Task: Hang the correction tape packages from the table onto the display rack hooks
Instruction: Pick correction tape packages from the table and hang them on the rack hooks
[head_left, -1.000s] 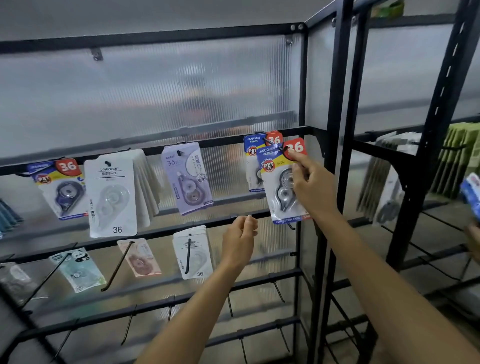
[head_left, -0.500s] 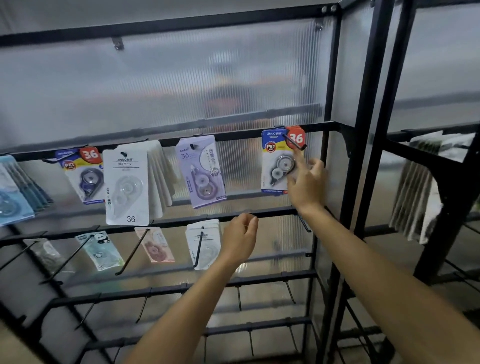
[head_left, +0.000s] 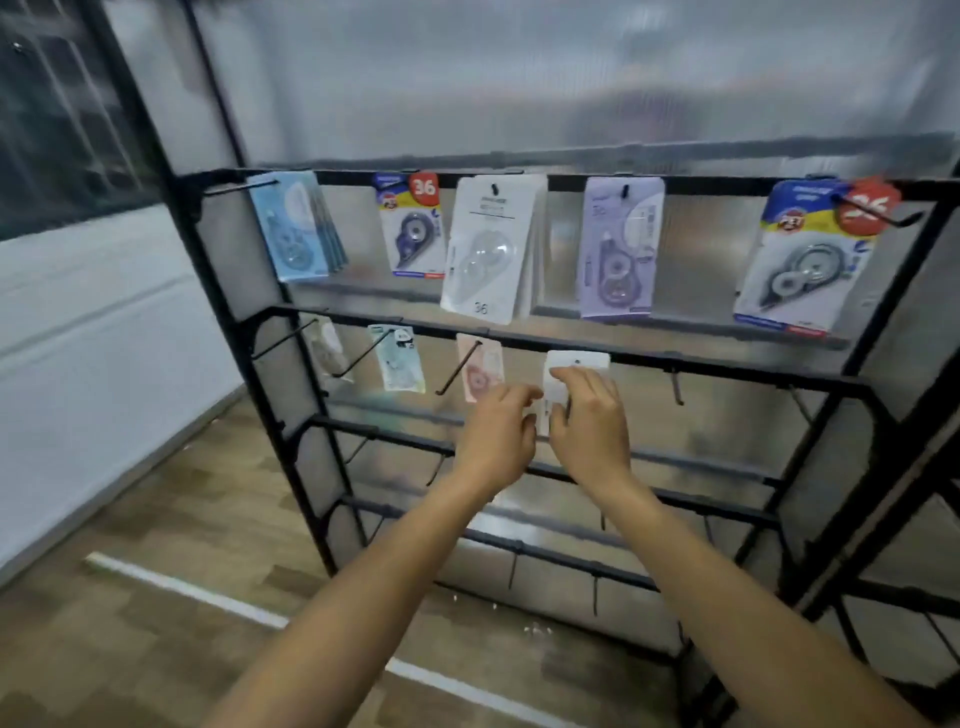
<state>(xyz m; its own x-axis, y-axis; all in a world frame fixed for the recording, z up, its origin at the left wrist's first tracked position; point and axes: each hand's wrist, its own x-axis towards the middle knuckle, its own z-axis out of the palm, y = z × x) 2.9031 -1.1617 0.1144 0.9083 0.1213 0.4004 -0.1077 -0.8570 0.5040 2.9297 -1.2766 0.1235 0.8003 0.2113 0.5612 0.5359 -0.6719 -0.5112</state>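
Observation:
A black display rack (head_left: 571, 353) fills the view, with correction tape packages on its hooks. The top row holds a light blue stack (head_left: 293, 228), a blue-yellow "36" package (head_left: 413, 228), a white stack (head_left: 491, 249), a lilac package (head_left: 618, 249) and another blue-yellow "36" package (head_left: 810, 260) at the far right. On the second row hangs a small white package (head_left: 574, 364). My right hand (head_left: 589, 421) holds this white package from the front, fingers curled over it. My left hand (head_left: 498, 431) touches its lower left edge, fingers curled.
The second row also carries a clear package (head_left: 330, 348), a pale green one (head_left: 397, 358) and a pink one (head_left: 480, 371), each on a long hook. Bare hooks stick out on the lower bars (head_left: 675, 387). A wooden floor with a white line (head_left: 182, 587) lies below.
My right hand left the blue-yellow package on the top right hook and dropped to the white package on the second row. My left hand moved in beside it. The view swung left.

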